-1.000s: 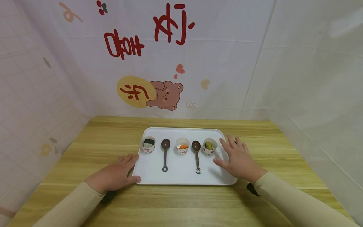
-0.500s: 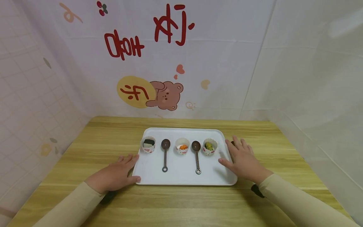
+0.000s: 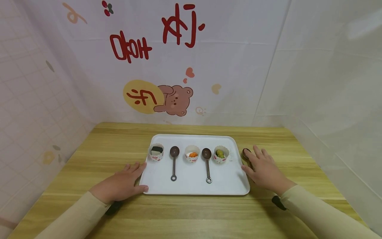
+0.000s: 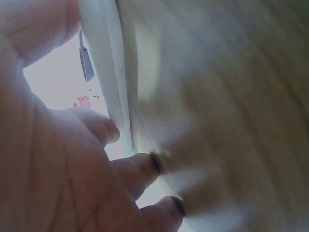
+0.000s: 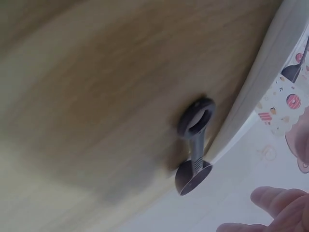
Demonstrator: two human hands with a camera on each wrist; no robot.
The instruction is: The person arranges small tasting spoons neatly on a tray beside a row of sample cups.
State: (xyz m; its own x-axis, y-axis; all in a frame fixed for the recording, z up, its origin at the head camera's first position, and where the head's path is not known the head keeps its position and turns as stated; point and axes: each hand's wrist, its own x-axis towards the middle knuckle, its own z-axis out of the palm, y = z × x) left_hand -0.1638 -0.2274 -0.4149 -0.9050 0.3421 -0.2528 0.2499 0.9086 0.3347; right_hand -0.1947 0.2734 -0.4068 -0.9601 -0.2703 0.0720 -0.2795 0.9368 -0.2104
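My left hand [image 3: 123, 182] rests at the left edge of a white tray [image 3: 188, 186], thumb over the rim and fingers spread. In the left wrist view its fingertips [image 4: 140, 166] lie along that edge. My right hand [image 3: 267, 172] hovers with loosely spread fingers just beyond the tray's right edge. Partly under it, on the table, lies a dark brown measuring spoon [image 3: 246, 153]. The right wrist view shows this spoon's ringed handle [image 5: 197, 145] beside the tray edge, with nothing gripping it.
On the tray stand three printed paper cups: one with a dark green and white piece [image 3: 156, 150], one with orange bits [image 3: 193, 155], one with green bits [image 3: 220, 153]. Two brown spoons [image 3: 174, 162] [image 3: 207, 166] lie between them. Cloth walls [image 3: 232, 66] enclose the wooden table [image 3: 179, 215].
My right hand has moved right, from over the tray's right side to beyond its edge, uncovering part of the spoon there. My left hand and the tray stay put.
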